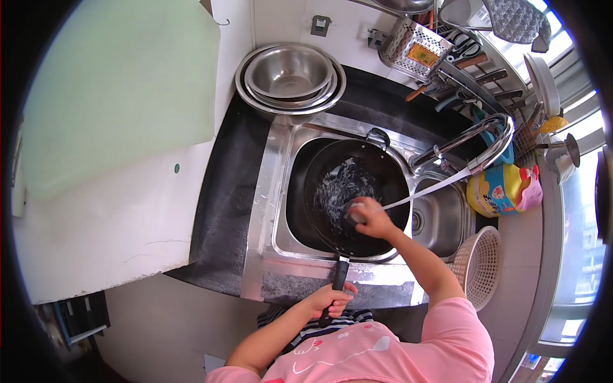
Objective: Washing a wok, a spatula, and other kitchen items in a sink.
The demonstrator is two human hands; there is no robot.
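Observation:
A black wok (383, 177) with water in it rests over the larger basin of a steel double sink (282, 191). My left hand (330, 301) is wrapped around the wok's black handle (340, 275) at the counter's front edge. Inside the wok, my right hand (373, 219) holds a pale scrubber or sponge (357, 213) against the inner surface; its exact kind is blurred. From the chrome faucet (495, 148) a stream of water (426, 191) runs down to the wok beside my right hand. A small loop handle (378, 136) stands at the wok's far rim.
Nested steel bowls (289, 72) sit behind the sink at the left. Right of the small basin (438, 220) are a yellow detergent bottle (493, 191) and a beige plastic colander (483, 268). Knives (491, 76) and a perforated utensil holder (414, 48) hang at the back right.

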